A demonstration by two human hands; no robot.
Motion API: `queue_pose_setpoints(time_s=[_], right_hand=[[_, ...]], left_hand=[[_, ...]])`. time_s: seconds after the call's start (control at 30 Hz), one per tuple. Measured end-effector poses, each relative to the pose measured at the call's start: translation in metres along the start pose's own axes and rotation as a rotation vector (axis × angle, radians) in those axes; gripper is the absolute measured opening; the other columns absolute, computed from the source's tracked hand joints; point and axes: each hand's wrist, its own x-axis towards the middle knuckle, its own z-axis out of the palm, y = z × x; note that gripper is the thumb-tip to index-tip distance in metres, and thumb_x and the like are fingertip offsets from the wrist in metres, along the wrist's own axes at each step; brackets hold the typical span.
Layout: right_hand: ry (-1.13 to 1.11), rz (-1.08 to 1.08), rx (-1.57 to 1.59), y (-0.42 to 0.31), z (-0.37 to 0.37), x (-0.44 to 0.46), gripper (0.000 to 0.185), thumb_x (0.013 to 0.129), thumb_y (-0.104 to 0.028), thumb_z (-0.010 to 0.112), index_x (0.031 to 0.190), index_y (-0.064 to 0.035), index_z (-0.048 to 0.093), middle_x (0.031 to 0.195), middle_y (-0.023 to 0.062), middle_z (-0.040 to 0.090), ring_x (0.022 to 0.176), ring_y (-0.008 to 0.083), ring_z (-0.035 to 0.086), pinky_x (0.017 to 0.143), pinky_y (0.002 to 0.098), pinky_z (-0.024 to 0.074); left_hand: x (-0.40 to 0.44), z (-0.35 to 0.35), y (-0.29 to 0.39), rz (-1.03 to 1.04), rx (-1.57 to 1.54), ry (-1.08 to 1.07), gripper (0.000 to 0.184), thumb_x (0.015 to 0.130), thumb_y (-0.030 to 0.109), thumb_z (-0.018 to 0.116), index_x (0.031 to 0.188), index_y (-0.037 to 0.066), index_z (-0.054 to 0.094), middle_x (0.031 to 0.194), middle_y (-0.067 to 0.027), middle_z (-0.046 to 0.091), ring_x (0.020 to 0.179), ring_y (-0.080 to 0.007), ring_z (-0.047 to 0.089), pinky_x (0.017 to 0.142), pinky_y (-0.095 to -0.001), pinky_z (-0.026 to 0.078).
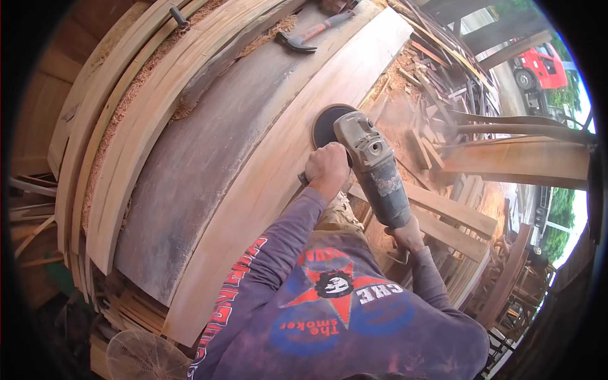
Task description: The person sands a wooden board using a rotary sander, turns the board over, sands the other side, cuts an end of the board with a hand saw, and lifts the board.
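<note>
An angle grinder (382, 171) with a round dark disc (324, 128) lies across the near edge of a long pale plank (253, 183). The disc rests on or just over the wood; its underside is hidden. My left hand (329, 168) is closed around the side handle close to the disc. At the rear of the tool's body, my right hand (408, 235) wraps the back grip, its fingers partly hidden. A worn grey board (190, 158) stretches alongside the pale plank on its far side.
A claw hammer (315, 33) lies on the grey board's upper end. Curved timbers (136, 171) with wood shavings stand at the left. Offcuts (421, 149) and beams (456, 215) fill the right side. A fan guard (145, 356) is at bottom left; a red truck (543, 66) stands outside.
</note>
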Motion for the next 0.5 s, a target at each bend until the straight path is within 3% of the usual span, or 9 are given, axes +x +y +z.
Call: queue_pose_setpoints(time_s=[0.17, 0.33, 0.37, 0.5], right_hand=[[0.036, -0.011, 0.037, 0.01, -0.056, 0.072, 0.048, 0.07, -0.015, 0.083, 0.11, 0.0052, 0.069, 0.103, 0.0205, 0.074, 0.098, 0.0277, 0.072, 0.086, 0.0384, 0.0545], [0.028, 0.029, 0.082, 0.009, -0.127, 0.161, 0.047, 0.068, -0.013, 0.083, 0.11, 0.0045, 0.07, 0.101, 0.0175, 0.075, 0.096, 0.0244, 0.072, 0.084, 0.037, 0.0543], [0.034, 0.035, 0.064, 0.008, -0.142, 0.18, 0.042, 0.068, -0.011, 0.081, 0.105, 0.0044, 0.069, 0.094, 0.0123, 0.074, 0.088, 0.0196, 0.068, 0.078, 0.035, 0.0531], [0.057, -0.034, 0.085, -0.001, -0.201, 0.246, 0.028, 0.07, -0.01, 0.078, 0.092, 0.0044, 0.068, 0.081, 0.0066, 0.071, 0.073, 0.0139, 0.062, 0.068, 0.0332, 0.0516]], left_hand=[[0.075, -0.007, 0.067, 0.111, 0.011, 0.033, 0.02, 0.088, 0.011, 0.061, 0.098, 0.002, 0.075, 0.098, -0.0205, 0.076, 0.095, -0.0346, 0.075, 0.082, -0.0427, 0.06], [0.165, -0.01, 0.14, 0.188, -0.001, 0.047, 0.02, 0.088, 0.009, 0.06, 0.093, 0.001, 0.077, 0.097, -0.0211, 0.076, 0.094, -0.0357, 0.075, 0.081, -0.0442, 0.06], [0.185, -0.011, 0.155, 0.18, 0.003, 0.043, 0.02, 0.087, 0.008, 0.059, 0.093, 0.001, 0.077, 0.099, -0.0215, 0.075, 0.095, -0.0357, 0.075, 0.081, -0.0446, 0.06], [0.25, -0.019, 0.217, 0.164, -0.006, 0.033, 0.021, 0.088, 0.009, 0.059, 0.096, 0.002, 0.077, 0.1, -0.0196, 0.076, 0.097, -0.0345, 0.075, 0.081, -0.0439, 0.06]])
